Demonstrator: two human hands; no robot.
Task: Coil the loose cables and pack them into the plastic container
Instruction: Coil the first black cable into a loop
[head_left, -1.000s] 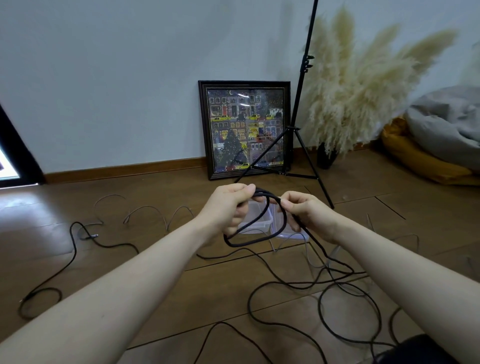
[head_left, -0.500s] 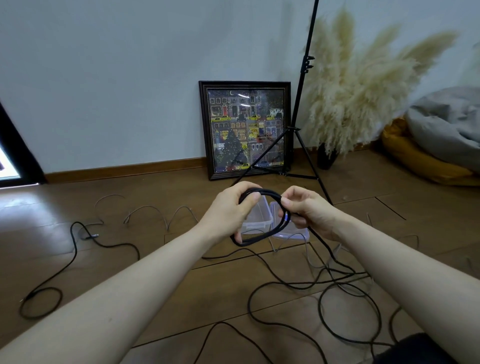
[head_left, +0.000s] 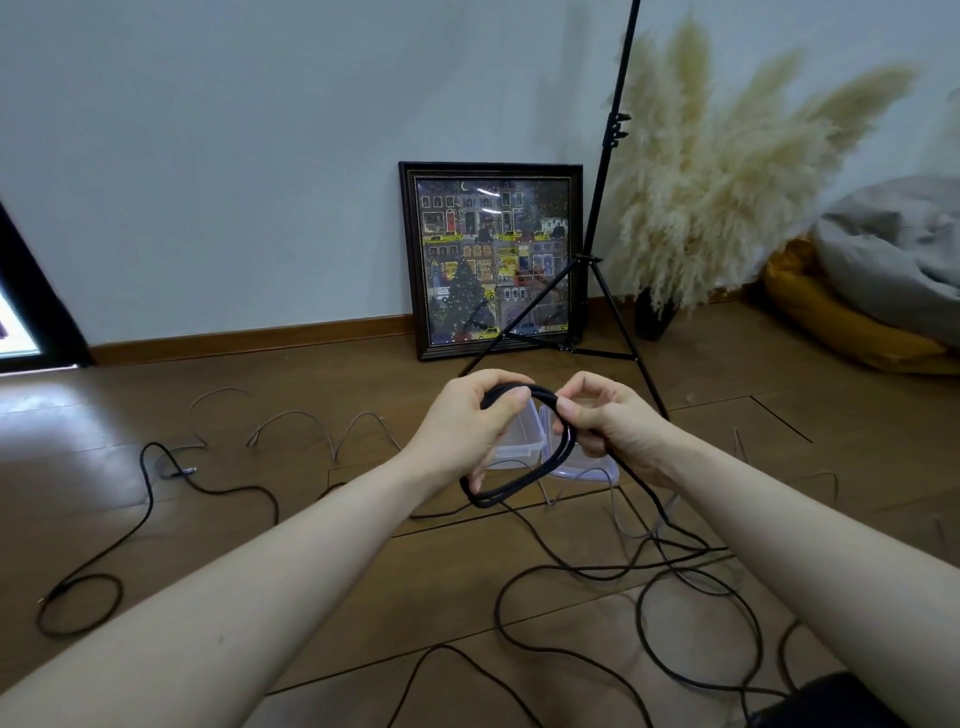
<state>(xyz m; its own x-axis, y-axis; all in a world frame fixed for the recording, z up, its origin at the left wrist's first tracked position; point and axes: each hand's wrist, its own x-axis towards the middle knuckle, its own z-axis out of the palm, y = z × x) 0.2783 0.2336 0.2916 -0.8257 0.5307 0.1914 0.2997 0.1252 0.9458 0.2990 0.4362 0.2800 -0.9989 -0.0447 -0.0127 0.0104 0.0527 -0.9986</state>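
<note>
Two bare forearms reach in from the lower corners of the frame and meet just below its centre, both hands raised above the wooden floor (head_left: 234, 519). The left hand (head_left: 467, 426) has its fingers curled round the upper left of a small black coil (head_left: 524, 480), thumb lying across the top strands, so its grip is clenched on the coil. The right hand (head_left: 608, 421) pinches the same strands at the coil's upper right between thumb and bent fingers, wrist turned slightly inward. The coil hangs as a few stacked loops between the two hands, its lower curve sagging below the left wrist.

From the right hand the rest of the black cable (head_left: 571, 574) runs down and spreads in wide slack loops across the floor in the lower right of the frame. Behind the hands, partly hidden by them, a clear plastic container (head_left: 522, 441) sits on the floor with its clear lid (head_left: 587, 467) just beside it on the right. Another black cable (head_left: 145, 499) trails over the left of the floor, and a thin grey cable (head_left: 311, 421) arches beyond it. At the wall stand a framed picture (head_left: 491, 260), a black tripod stand (head_left: 602, 208) and pampas grass (head_left: 727, 182).
</note>
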